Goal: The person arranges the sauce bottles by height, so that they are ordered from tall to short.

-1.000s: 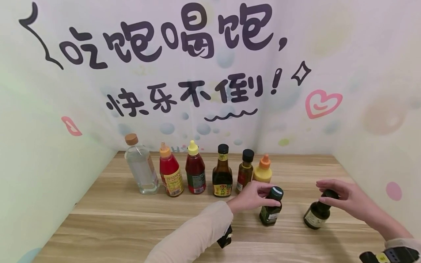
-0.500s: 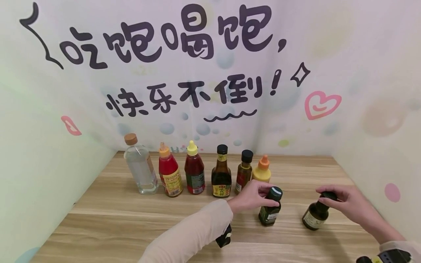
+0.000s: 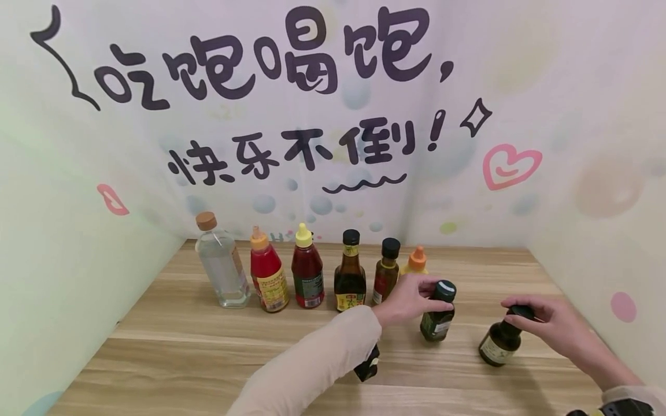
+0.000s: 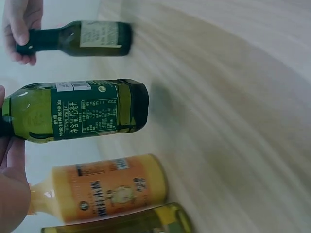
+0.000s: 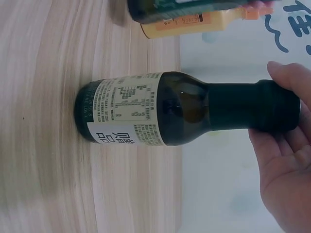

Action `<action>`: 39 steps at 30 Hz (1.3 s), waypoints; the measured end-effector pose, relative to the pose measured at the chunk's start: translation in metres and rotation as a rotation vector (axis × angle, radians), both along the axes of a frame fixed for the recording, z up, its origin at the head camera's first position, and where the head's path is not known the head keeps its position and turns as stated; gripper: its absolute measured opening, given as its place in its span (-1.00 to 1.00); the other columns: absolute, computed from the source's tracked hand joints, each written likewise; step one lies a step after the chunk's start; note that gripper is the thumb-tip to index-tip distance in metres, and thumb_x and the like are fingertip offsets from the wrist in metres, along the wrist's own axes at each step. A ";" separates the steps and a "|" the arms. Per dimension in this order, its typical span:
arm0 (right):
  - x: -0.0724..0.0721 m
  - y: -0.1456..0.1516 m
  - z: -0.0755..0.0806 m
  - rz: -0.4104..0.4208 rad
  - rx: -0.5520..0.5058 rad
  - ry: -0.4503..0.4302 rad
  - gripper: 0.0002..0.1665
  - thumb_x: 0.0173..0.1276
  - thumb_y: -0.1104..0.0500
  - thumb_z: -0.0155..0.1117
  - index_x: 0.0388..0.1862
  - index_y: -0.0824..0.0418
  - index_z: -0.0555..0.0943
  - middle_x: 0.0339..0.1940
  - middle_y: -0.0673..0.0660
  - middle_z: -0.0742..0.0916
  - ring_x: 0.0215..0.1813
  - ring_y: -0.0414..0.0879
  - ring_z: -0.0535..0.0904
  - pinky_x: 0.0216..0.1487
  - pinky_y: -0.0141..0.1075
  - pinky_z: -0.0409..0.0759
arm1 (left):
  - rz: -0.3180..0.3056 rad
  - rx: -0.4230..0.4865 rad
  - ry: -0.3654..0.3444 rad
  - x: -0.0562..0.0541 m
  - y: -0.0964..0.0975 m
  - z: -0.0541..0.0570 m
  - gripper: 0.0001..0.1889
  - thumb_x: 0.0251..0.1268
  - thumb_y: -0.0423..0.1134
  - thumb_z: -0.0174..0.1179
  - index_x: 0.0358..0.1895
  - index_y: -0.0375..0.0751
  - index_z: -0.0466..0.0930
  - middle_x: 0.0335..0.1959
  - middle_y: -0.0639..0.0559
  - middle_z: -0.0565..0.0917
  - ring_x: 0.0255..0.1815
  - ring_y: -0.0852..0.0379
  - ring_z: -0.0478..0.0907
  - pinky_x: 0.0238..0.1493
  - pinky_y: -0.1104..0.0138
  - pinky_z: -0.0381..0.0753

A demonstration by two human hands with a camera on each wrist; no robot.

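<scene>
In the head view my left hand (image 3: 408, 297) grips a small green olive oil bottle (image 3: 436, 325) near its cap, thumb on the near side. The left wrist view shows this olive oil bottle (image 4: 82, 109) upright, its base close over the table with a shadow beside it. Farther right, my right hand (image 3: 559, 326) holds a dark glass bottle (image 3: 498, 346) with a cream label by its black cap. In the right wrist view the dark glass bottle (image 5: 182, 109) stands on the table, thumb and fingers on either side of the cap.
Along the back stand a clear bottle (image 3: 224, 271), a red squeeze bottle (image 3: 270, 280), a dark red squeeze bottle (image 3: 308, 271), a brown sauce bottle (image 3: 351, 280) and a black-capped bottle (image 3: 386, 277). Behind my left hand is a yellow squeeze bottle (image 4: 109, 189). Walls border the wooden table (image 3: 182, 358).
My left hand has carried the olive oil bottle to the right and slightly farther back, nearer the dark bottle. My right hand's fingers have lowered around the cap; its bottle has stayed in place.
</scene>
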State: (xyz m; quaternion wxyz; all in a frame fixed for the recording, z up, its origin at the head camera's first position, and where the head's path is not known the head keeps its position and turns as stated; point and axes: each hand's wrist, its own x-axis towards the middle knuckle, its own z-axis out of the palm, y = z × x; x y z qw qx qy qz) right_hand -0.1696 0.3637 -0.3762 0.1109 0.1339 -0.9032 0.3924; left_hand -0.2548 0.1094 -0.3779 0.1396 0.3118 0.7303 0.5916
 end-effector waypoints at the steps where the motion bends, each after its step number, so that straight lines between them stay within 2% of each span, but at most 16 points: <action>1: 0.000 0.000 0.000 0.008 -0.007 0.003 -0.75 0.12 0.33 0.26 -0.18 0.26 0.58 -0.23 -0.26 0.61 -0.18 -0.47 0.49 -0.27 -0.62 0.42 | 0.008 0.004 0.006 -0.001 0.002 0.002 -0.56 -0.08 -0.36 0.33 -0.01 -0.24 0.54 -0.25 0.08 0.65 -0.30 0.41 0.53 -0.26 0.56 0.48; 8: -0.001 0.001 -0.002 0.035 -0.021 0.017 -0.74 0.10 0.38 0.25 -0.19 0.27 0.58 -0.22 -0.25 0.62 -0.16 -0.45 0.49 -0.25 -0.64 0.40 | 0.031 -0.003 0.099 -0.009 0.015 0.012 -0.60 -0.07 -0.34 0.32 -0.05 -0.25 0.56 -0.24 0.07 0.65 -0.32 0.43 0.52 -0.28 0.60 0.47; 14: -0.001 0.001 -0.001 0.029 -0.039 -0.015 -0.75 0.14 0.35 0.23 -0.15 0.29 0.57 -0.20 -0.24 0.62 -0.16 -0.43 0.50 -0.25 -0.62 0.42 | -0.021 -0.105 0.208 -0.018 0.024 0.022 -0.63 -0.03 -0.33 0.30 -0.06 -0.22 0.55 -0.23 0.06 0.64 -0.31 0.42 0.52 -0.31 0.62 0.45; 18: 0.000 0.000 -0.002 0.027 -0.039 -0.033 -0.74 0.15 0.32 0.23 -0.13 0.28 0.56 -0.19 -0.25 0.61 -0.15 -0.44 0.50 -0.26 -0.60 0.42 | -0.032 -0.160 0.205 -0.022 0.027 0.023 -0.63 -0.04 -0.33 0.31 -0.07 -0.21 0.56 -0.25 0.08 0.63 -0.33 0.42 0.51 -0.33 0.62 0.45; 21: 0.001 -0.001 -0.002 0.014 -0.033 -0.026 -0.74 0.15 0.32 0.23 -0.13 0.27 0.56 -0.19 -0.25 0.61 -0.15 -0.46 0.48 -0.26 -0.62 0.41 | -0.024 -0.168 0.201 -0.024 0.029 0.022 -0.65 -0.04 -0.33 0.31 -0.09 -0.21 0.56 -0.27 0.09 0.63 -0.34 0.42 0.51 -0.34 0.61 0.45; 26: -0.001 0.000 -0.003 0.006 -0.031 0.000 -0.74 0.13 0.33 0.25 -0.15 0.28 0.57 -0.19 -0.22 0.63 -0.15 -0.48 0.48 -0.23 -0.64 0.40 | 0.018 -0.178 0.203 -0.027 0.033 0.020 -0.66 -0.03 -0.31 0.30 -0.10 -0.19 0.56 -0.29 0.12 0.62 -0.37 0.41 0.49 -0.37 0.60 0.45; 32: -0.003 0.000 -0.003 0.024 -0.041 -0.005 -0.73 0.13 0.34 0.24 -0.14 0.28 0.57 -0.18 -0.22 0.62 -0.13 -0.47 0.47 -0.23 -0.63 0.41 | 0.114 -0.190 0.231 -0.029 0.039 0.015 -0.67 -0.06 -0.33 0.32 -0.13 -0.19 0.57 -0.29 0.11 0.62 -0.37 0.39 0.48 -0.36 0.61 0.43; 36: -0.002 -0.001 -0.004 0.051 -0.065 0.005 -0.73 0.12 0.38 0.23 -0.15 0.33 0.56 -0.18 -0.22 0.62 -0.13 -0.46 0.48 -0.22 -0.63 0.41 | 0.157 -0.248 0.298 -0.028 0.044 0.012 -0.68 -0.07 -0.30 0.34 -0.15 -0.18 0.58 -0.28 0.11 0.61 -0.35 0.38 0.47 -0.34 0.63 0.40; 39: 0.000 -0.001 -0.004 0.034 -0.053 -0.007 -0.73 0.14 0.35 0.23 -0.13 0.33 0.55 -0.19 -0.23 0.62 -0.15 -0.45 0.49 -0.23 -0.62 0.41 | 0.176 -0.300 0.361 -0.028 0.046 0.009 -0.67 -0.06 -0.26 0.34 -0.14 -0.17 0.58 -0.26 0.12 0.61 -0.32 0.39 0.47 -0.31 0.66 0.38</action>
